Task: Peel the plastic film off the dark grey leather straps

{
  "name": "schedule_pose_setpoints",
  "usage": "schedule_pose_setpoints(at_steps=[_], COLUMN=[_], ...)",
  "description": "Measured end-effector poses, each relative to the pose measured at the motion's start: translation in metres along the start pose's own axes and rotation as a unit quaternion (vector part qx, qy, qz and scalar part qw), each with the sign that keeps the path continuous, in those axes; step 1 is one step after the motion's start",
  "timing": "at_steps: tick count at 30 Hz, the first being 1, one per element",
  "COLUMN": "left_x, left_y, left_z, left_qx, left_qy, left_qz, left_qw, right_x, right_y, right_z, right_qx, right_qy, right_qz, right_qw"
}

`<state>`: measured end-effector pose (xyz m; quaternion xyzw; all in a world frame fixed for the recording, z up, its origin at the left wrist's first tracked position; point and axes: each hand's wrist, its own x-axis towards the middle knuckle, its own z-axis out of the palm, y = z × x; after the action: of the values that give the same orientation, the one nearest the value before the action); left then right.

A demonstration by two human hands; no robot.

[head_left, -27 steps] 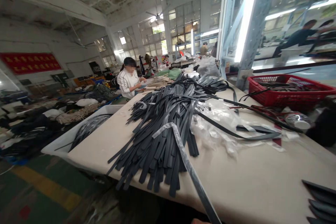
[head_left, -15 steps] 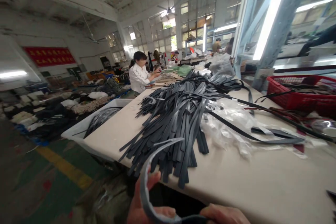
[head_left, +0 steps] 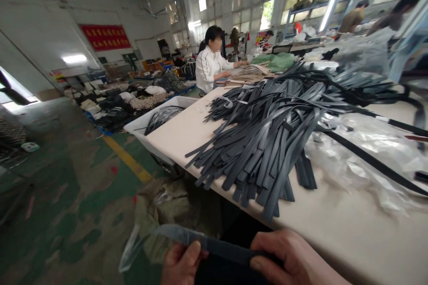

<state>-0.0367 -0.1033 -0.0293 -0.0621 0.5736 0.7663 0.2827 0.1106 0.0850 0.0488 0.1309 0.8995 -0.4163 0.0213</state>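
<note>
A dark grey strap (head_left: 224,249) is stretched level between my two hands, low in the view before the table's front edge. My left hand (head_left: 183,263) pinches it between thumb and fingers. Past that hand, a paler, translucent-looking length (head_left: 133,249) curls down to the left. My right hand (head_left: 284,254) grips the strap's other part, thumb below and fingers over it; its end is hidden in the palm. Beyond my hands, a large heap of similar grey straps (head_left: 267,142) lies on the cream table (head_left: 334,227), their ends fanned toward me.
Crumpled clear plastic (head_left: 364,160) lies right of the heap, crossed by a long black strap. A white bin (head_left: 137,127) with more straps stands left of the table. A co-worker in a white jacket (head_left: 207,67) works at the far side. Olive cloth (head_left: 160,209) lies below left.
The strap was curled upward around my left hand and now runs straight between both hands. My right hand shows more fully. The view has turned to the left.
</note>
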Motion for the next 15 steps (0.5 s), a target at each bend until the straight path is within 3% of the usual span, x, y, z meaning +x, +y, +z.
schedule_pose_setpoints(at_steps=[3, 8, 15], left_x=[0.002, 0.006, 0.01], left_y=[0.001, -0.001, -0.025], left_z=[0.019, 0.035, 0.063], left_qx=[-0.093, -0.102, -0.07], left_qy=[0.011, -0.064, -0.167], left_qz=[-0.092, -0.189, -0.257], left_qw=[0.991, 0.975, 0.949], right_x=[-0.006, -0.024, 0.013], right_y=[0.003, 0.003, 0.006], right_z=[-0.008, -0.024, 0.008], right_qx=[-0.066, -0.106, -0.071], right_qy=[0.005, 0.014, 0.075], right_qz=[0.041, 0.088, 0.066], right_qw=[0.997, 0.99, 0.992])
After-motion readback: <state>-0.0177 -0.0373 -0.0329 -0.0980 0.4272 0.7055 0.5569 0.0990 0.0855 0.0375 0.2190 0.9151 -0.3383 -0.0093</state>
